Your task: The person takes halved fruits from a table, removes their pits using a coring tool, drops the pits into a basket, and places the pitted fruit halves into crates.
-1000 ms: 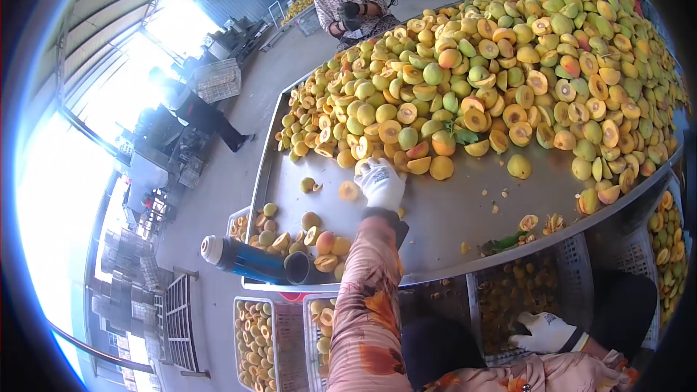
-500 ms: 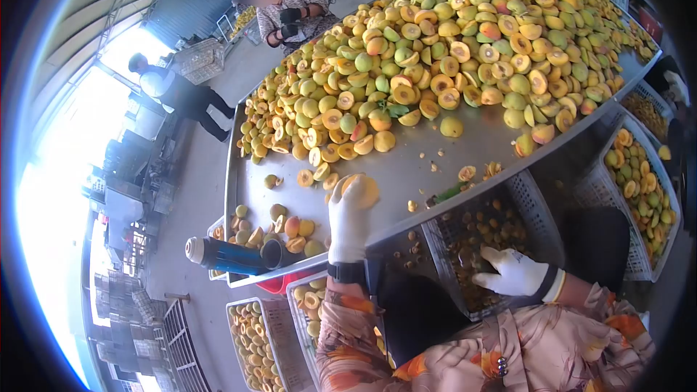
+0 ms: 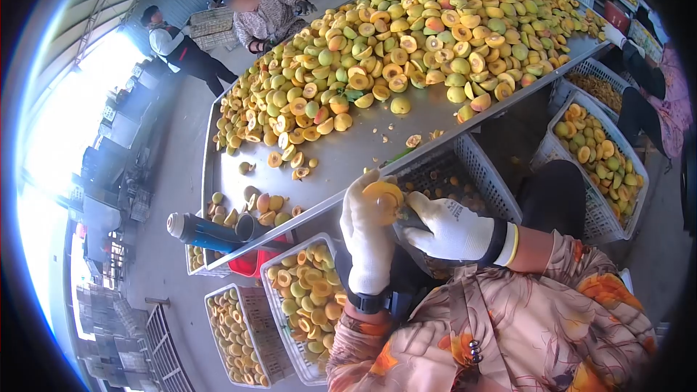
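Observation:
My left hand (image 3: 369, 247), in a white glove, is closed around a yellow peach half (image 3: 382, 199), its cut face turned up toward me. My right hand (image 3: 459, 229), gloved too, is closed right beside that half with its fingertips at the fruit. Whatever the right fingers grip is too small and hidden to make out. Both hands are in front of the metal table (image 3: 330, 174), over a crate (image 3: 483, 170) with small dark brown pieces in it. A large heap of halved peaches (image 3: 406, 51) covers the far part of the table.
A blue flask (image 3: 207, 232) lies at the table's left corner beside a few peaches. Crates of peach halves (image 3: 308, 294) stand at lower left, and another crate (image 3: 599, 160) is at right. A co-worker (image 3: 265, 18) is across the table; another person (image 3: 178, 47) stands farther left.
My left hand has drawn back from the table toward my body with the peach half. My right hand has risen from the crate to meet it. The view has shifted.

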### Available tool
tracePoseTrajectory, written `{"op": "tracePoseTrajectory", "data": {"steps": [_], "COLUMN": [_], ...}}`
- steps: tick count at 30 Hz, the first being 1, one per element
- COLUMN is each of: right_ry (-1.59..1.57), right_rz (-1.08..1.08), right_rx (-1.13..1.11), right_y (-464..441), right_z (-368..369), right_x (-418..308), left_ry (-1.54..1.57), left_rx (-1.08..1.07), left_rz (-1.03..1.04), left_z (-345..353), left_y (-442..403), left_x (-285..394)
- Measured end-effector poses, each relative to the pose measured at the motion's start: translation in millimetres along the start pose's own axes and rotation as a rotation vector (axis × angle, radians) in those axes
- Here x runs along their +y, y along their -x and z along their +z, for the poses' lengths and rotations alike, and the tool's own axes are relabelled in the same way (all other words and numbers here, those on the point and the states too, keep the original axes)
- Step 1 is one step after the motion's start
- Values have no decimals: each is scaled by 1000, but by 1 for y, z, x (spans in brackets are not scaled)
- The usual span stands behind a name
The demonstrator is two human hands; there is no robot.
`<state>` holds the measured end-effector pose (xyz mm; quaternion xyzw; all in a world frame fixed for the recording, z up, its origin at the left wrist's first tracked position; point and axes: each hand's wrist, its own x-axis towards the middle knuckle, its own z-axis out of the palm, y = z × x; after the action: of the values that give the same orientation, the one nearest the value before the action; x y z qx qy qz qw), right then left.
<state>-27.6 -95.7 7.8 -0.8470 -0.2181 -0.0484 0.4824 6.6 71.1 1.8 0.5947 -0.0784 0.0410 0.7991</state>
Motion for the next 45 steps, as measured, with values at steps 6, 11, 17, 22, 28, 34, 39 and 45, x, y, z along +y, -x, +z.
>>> {"op": "tracePoseTrajectory", "data": {"steps": [6, 11, 17, 22, 28, 34, 39, 45], "right_ry": [1, 63, 141, 28, 154, 305, -43, -105], "right_rz": [-61, -99, -153, -169, -128, -2, -148, -113], "right_rx": [72, 114, 99, -17, -137, -208, -88, -112], "right_y": [18, 28, 30, 26, 17, 12, 18, 17], "right_z": [0, 6, 2, -6, -23, -38, -10, -12], "right_x": [-6, -9, -14, -12, -6, -17, 9, 8], "left_ry": [42, -36, -174, -107, -163, -148, -81, -155], "left_rx": [45, 114, 156, 118, 44, 45, 107, 134], "left_rz": [43, 162, 210, 163, 127, 62, 75, 127], "left_z": [18, 29, 38, 36, 27, 30, 37, 40], "left_y": [22, 32, 37, 32, 24, 24, 25, 24], "left_x": [6, 13, 28, 32, 30, 31, 27, 25]}}
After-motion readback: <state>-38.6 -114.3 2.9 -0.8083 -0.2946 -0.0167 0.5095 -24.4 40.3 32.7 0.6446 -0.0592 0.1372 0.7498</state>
